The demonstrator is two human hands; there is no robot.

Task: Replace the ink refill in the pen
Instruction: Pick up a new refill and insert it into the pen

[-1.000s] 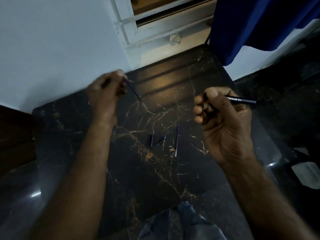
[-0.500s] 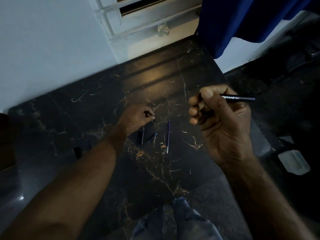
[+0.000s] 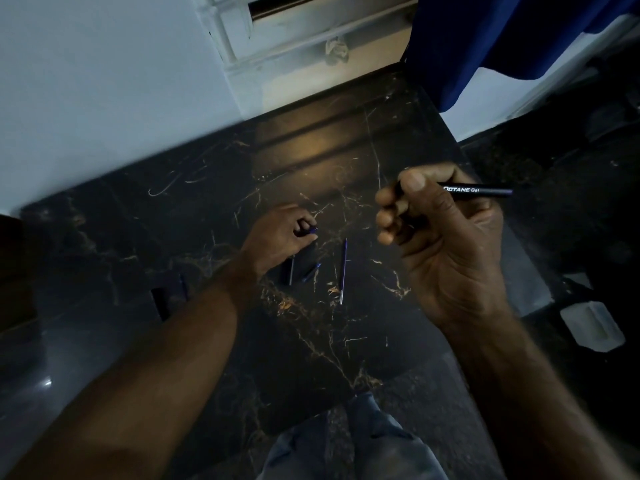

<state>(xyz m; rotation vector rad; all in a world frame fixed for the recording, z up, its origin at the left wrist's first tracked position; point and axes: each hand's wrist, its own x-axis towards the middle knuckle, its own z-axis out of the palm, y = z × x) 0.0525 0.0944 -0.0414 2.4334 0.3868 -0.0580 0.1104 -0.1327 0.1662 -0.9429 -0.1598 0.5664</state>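
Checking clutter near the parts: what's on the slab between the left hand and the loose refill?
Head view: nothing lies between the left hand and the refill, only bare marble slab. The cap and a small blue piece sit below the hand.

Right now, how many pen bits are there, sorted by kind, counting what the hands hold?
Pen barrel, in the right hand: 1
Loose refill on the marble: 1
Black cap: 1
Small blue pieces, one on the marble, one in the left hand: 2
Total: 5
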